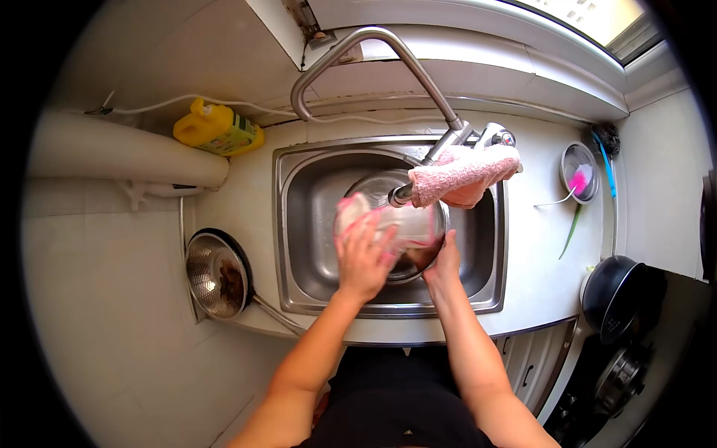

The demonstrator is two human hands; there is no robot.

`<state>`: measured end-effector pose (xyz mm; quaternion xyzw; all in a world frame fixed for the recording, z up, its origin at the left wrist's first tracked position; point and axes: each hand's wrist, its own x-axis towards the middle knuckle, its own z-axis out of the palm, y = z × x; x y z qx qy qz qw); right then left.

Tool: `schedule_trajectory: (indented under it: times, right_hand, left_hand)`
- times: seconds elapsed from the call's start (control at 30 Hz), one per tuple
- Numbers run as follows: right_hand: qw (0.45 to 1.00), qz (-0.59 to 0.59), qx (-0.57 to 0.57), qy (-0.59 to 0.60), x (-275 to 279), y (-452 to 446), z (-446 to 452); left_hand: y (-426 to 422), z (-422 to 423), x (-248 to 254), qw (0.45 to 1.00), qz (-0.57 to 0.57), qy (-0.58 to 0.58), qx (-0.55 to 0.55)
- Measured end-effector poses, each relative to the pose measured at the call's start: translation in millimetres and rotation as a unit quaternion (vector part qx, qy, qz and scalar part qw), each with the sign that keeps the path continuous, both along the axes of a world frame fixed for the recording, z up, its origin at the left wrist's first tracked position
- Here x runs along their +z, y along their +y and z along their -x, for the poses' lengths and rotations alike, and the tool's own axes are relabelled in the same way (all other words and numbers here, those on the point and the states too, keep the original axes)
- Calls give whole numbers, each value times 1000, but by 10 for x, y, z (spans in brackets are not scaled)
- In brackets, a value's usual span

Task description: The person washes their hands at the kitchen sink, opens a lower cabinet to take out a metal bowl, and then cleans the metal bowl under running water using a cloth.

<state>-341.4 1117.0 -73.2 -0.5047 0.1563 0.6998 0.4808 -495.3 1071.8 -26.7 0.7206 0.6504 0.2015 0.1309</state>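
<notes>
A round, shiny metal bowl (368, 181) sits in the steel sink (302, 224), partly hidden by a white cloth (407, 224) with pink edging. My left hand (366, 257) presses its fingers onto the cloth over the bowl; cloth and fingertips are smeared by motion. On the bowl's near right side, my right hand (444, 261) grips the rim, thumb up along the edge and other fingers hidden beneath. Above them the faucet (403, 60) arches, and a pink towel (467, 175) hangs over its lower spout.
Left of the sink stand a yellow jug (216, 131) and a metal pan (205, 272) with brown scraps inside. To the right lie a small bowl (571, 160) with a pink brush (580, 179), a blue-handled scrubber (606, 172) and a dark wok (612, 299).
</notes>
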Motion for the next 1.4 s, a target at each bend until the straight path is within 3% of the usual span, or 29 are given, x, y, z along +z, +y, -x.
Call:
schedule_trajectory:
  times: [0.07,0.13,0.17,0.2,0.23,0.27,0.33,0.37,0.43,0.5,0.6,0.7,0.73,0.83,0.87,0.9,0.97,1.0,1.03,1.1,1.13,1.17,1.23,1.27,1.3,1.37,1.4]
  right_hand:
    - [1000,10,-3,5,-17,-20,-124]
    - [1000,26,6,-4,0,48,-119]
    - [999,40,14,-12,3,80,-119]
    - [999,39,14,-13,-47,75,-158]
    - [999,15,45,-9,-155,57,-230]
    - [997,-7,76,-6,-241,49,-289]
    - [995,0,97,-14,-361,92,-363]
    - [993,8,118,-22,-388,114,-373]
    - [991,7,135,5,-351,143,-374]
    - [988,6,152,32,-425,162,-355]
    - [974,-28,206,94,-719,236,-220]
    - [966,-19,257,34,-765,394,8]
    - [958,-47,278,40,-902,441,29]
    - [936,-87,340,16,-1033,624,91]
    - [918,-82,384,-55,-830,710,138]
    - [894,-76,424,-126,-666,791,192]
    - [873,-114,461,-113,-534,893,414]
    - [832,-228,473,-177,-482,895,602]
    - [775,-339,478,-235,-436,884,746]
    - [610,-443,497,-430,-276,836,900]
    - [554,-482,474,-486,-147,711,926]
    - [489,-501,417,-579,-78,526,922]
    - [692,-419,360,-464,153,367,829]
    - [794,-327,381,-343,66,291,708]
    - [870,-223,387,-210,-28,259,524]
    - [894,13,447,36,2,295,142]
    - [895,16,444,34,-100,264,35]
  left_hand:
    - [-10,139,-223,998,-21,18,51]
    - [144,269,-441,959,-75,-184,202]
    - [199,356,-576,959,-75,-185,202]
    - [256,453,-706,897,1,-350,271]
    - [293,538,-797,797,78,-501,329]
    - [307,603,-830,797,78,-502,328]
    - [340,706,-821,669,63,-618,408]
    - [335,754,-770,669,63,-618,407]
    - [263,883,-639,541,53,-675,500]
    - [74,1056,-815,540,40,-705,458]
    - [-54,1167,-713,416,145,-839,321]
    - [-145,1093,-556,420,177,-829,325]
    - [-124,1029,-390,488,189,-798,299]
    - [-93,923,-83,503,197,-804,249]
    - [-78,874,-50,537,196,-772,277]
    - [-79,841,-65,536,193,-774,277]
    - [-52,713,-49,673,243,-659,232]
    - [-26,582,0,711,229,-622,233]
    - [-3,492,-37,708,228,-626,234]
    - [28,402,-113,788,202,-541,212]
    - [47,403,-93,829,213,-478,198]
    - [28,362,-126,826,211,-481,204]
    - [30,211,-233,941,112,-306,91]
    - [31,110,-109,973,64,-215,61]
    - [21,33,-6,979,45,-195,36]
    - [-43,-10,1,988,85,-121,-34]
    - [-56,-22,10,988,87,-124,-37]
